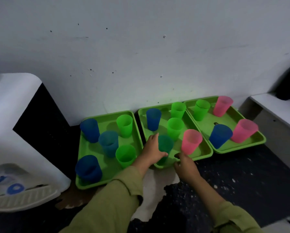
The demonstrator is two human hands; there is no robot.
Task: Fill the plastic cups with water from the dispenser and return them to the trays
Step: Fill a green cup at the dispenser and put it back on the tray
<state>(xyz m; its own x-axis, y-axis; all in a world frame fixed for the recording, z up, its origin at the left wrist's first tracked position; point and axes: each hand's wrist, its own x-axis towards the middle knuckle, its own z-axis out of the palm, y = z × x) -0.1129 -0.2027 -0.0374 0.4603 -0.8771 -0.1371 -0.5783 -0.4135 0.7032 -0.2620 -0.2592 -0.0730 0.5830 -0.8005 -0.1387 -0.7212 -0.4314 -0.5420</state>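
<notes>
Three green trays stand side by side against the wall: the left tray [107, 180], the middle tray [206, 154] and the right tray [251, 145]. Each holds several blue, green or pink plastic cups. My left hand [151, 149] is wrapped around a teal cup [166, 143] at the middle tray's front left corner. My right hand [185, 167] rests at the front rim of the middle tray, fingers curled, just below a pink cup [191, 141]. The white water dispenser [14, 148] stands at the far left, with blue taps [14, 189] above its drip grille.
A white wall rises right behind the trays. The dark speckled counter [241, 174] runs in front of them. A pale patch [156, 190] lies under my arms. A grey ledge [278, 115] with a dark object on it stands at the right.
</notes>
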